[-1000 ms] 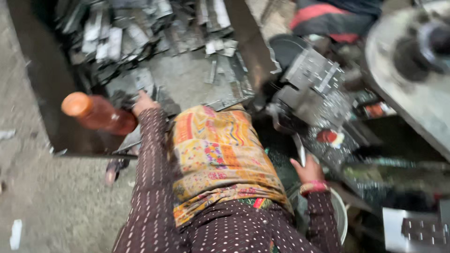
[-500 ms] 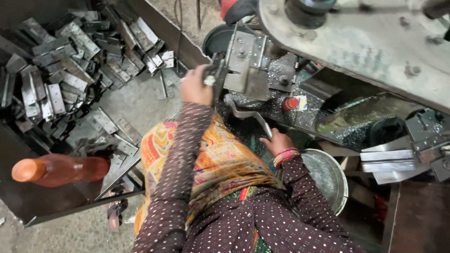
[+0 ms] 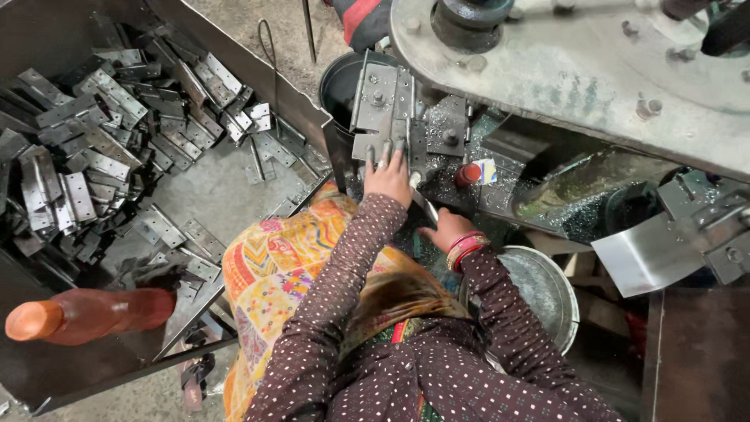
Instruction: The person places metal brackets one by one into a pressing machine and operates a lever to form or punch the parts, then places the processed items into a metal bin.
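The big grey machine (image 3: 562,86) fills the far right, and a metal bin (image 3: 258,78) of loose hinge plates (image 3: 101,148) lies to my left. On the machine's fixture, just beyond my knuckles, sits the hinge plate (image 3: 380,98): flat, dull grey steel with screw holes, its long axis running near to far. My left hand (image 3: 388,176) rests against its near edge, fingers spread flat on the metal rather than clamped round it. My right hand (image 3: 445,229) is lower and nearer, fingers curled beside a thin metal strip (image 3: 426,207); I cannot tell whether it grips it.
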